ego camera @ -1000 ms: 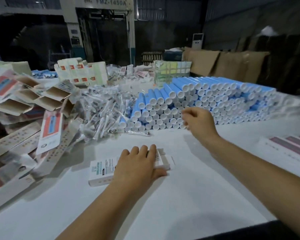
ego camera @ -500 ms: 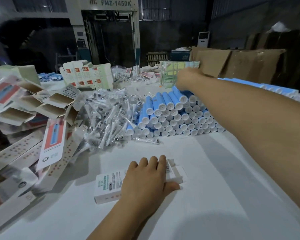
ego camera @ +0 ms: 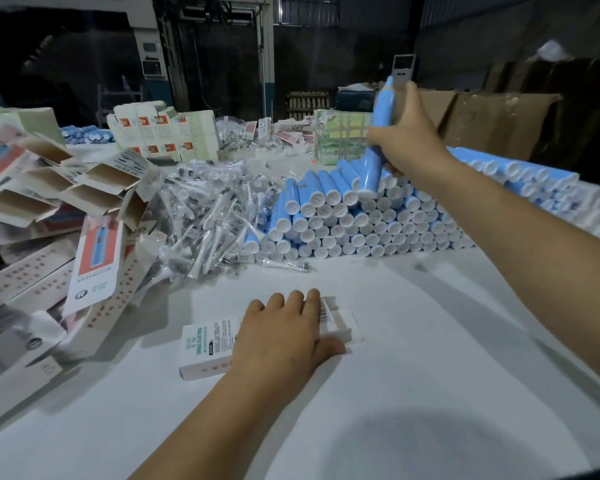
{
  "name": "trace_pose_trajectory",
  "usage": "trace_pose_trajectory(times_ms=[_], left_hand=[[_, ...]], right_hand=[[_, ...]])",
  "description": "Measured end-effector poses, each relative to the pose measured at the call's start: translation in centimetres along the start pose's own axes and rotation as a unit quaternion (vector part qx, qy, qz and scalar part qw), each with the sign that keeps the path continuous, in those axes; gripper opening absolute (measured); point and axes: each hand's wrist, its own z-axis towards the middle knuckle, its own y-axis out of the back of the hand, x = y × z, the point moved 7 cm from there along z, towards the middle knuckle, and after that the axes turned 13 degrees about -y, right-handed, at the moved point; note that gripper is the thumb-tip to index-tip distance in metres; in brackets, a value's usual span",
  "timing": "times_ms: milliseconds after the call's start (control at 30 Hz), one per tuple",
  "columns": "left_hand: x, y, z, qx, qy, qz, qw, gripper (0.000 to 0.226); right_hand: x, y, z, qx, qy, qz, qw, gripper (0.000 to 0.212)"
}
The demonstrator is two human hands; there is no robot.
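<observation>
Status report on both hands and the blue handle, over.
Left hand flat on white carton. Right hand grips blue toothbrush handle, held above the handle stack. Bagged brush heads beside the stack, off the line to the carton.

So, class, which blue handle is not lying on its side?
The blue handle gripped in the right hand, held nearly upright over the stack; all others lie stacked on their sides, white caps toward the camera.

The sky-blue cylindrical plastic handle (ego camera: 382, 109) looks smooth with a soft sheen, as do the stacked blue plastic cylinders with white end caps (ego camera: 329, 220). The flat white printed cardboard box (ego camera: 205, 344) is matt. The heap of white brush heads in clear film wrappers (ego camera: 215, 209) glints glossily. The white surface (ego camera: 430, 341) looks smooth and matt. The open cartons with brown insides (ego camera: 94, 197) show dull, raw card.
</observation>
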Motion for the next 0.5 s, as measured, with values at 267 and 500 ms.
trace_pose_trajectory(times_ms=[267, 500], left_hand=[[0.5, 1.2, -0.4, -0.051, 0.039, 0.003, 0.998, 0.086], [0.4, 1.8, -0.7, -0.049, 0.048, 0.018, 0.998, 0.092]], right_hand=[[-11.8, 0.5, -11.5, 0.044, -0.093, 0.252, 0.962, 0.099], [-14.2, -3.5, -14.6, 0.071, -0.105, 0.32, 0.939, 0.056]])
